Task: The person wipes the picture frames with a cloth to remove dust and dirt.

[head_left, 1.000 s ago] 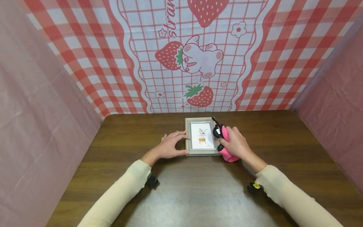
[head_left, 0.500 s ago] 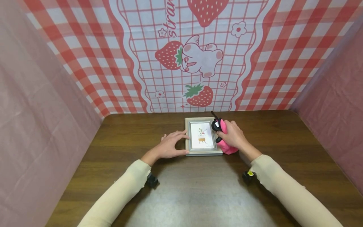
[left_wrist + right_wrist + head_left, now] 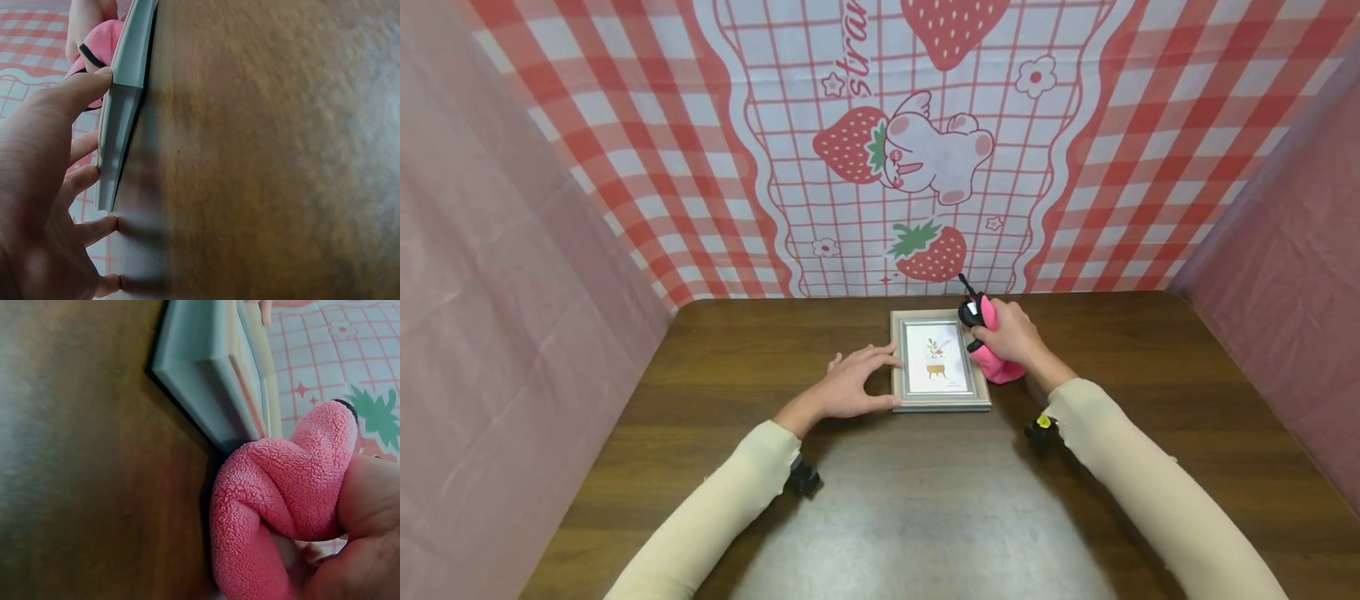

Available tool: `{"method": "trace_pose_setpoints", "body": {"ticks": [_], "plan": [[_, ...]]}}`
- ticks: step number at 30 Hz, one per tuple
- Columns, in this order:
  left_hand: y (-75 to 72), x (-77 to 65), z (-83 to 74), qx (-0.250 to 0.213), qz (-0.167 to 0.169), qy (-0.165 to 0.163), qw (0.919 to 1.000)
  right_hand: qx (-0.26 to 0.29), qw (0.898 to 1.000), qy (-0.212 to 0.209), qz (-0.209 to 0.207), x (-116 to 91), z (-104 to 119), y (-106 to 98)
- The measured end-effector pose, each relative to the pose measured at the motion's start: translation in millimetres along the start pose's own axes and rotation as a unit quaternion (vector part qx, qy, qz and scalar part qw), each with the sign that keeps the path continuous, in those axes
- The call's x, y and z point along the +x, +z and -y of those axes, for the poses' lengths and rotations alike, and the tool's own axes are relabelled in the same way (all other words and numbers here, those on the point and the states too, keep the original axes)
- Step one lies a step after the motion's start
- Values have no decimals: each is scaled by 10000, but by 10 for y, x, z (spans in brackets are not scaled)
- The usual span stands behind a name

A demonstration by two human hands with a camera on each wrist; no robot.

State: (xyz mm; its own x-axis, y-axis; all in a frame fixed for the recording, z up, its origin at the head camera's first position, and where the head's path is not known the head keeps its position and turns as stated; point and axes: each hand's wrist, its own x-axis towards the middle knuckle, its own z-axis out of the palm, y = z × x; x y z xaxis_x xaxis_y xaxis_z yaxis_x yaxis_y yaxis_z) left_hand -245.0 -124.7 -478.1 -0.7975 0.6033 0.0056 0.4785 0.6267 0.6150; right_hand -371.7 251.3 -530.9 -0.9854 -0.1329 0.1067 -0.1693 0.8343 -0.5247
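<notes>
A picture frame (image 3: 979,397) with a potted-plant print lies flat on the wooden table. My left hand (image 3: 850,387) rests along its left side with fingers spread. In the left wrist view, the thumb (image 3: 87,87) touches the frame's edge near a corner, while the two lowest fingertips are on the table. My right hand (image 3: 1011,333) grips a bunched pink cloth (image 3: 996,367) with black trim and a black loop. The cloth lies against the frame's right edge. Up close in the right wrist view, its fluffy pile (image 3: 250,487) touches the frame's side, and much of my hand is hidden.
The dark wooden table (image 3: 737,333) meets a red-and-white checked strawberry cloth (image 3: 880,167) behind the frame. Pink curtains (image 3: 512,292) hang on both sides. Black wrist cameras (image 3: 803,477) sit under each sleeve.
My right hand has slid away from me along the frame's right edge with the pink cloth, uncovering the frame's near right corner. The left hand and the frame stay put.
</notes>
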Motion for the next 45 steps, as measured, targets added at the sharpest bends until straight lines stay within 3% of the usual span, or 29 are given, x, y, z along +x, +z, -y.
{"method": "trace_pose_setpoints", "body": {"ticks": [6, 12, 19, 25, 33, 40, 45], "plan": [[56, 49, 149, 125, -84, 20, 9999, -7, 10000, 36, -58, 196, -2, 14], [2, 5, 23, 17, 15, -29, 10000, 140, 9993, 336, -99, 238, 11, -3], [-4, 13, 17, 240, 22, -82, 9997, 265, 9980, 504, -271, 226, -26, -1], [-17, -19, -54, 166, 61, -141, 9997, 336, 9975, 569, -266, 224, -72, 0], [-23, -29, -83, 95, 53, -164, 9998, 465, 9965, 624, -291, 169, 51, -196], [-31, -21, -114, 234, 83, -295, 9993, 398, 9974, 419, -424, 319, -12, -252], [-34, -25, -127, 229, 99, -318, 9992, 485, 9972, 260, -510, 245, 200, -482]]}}
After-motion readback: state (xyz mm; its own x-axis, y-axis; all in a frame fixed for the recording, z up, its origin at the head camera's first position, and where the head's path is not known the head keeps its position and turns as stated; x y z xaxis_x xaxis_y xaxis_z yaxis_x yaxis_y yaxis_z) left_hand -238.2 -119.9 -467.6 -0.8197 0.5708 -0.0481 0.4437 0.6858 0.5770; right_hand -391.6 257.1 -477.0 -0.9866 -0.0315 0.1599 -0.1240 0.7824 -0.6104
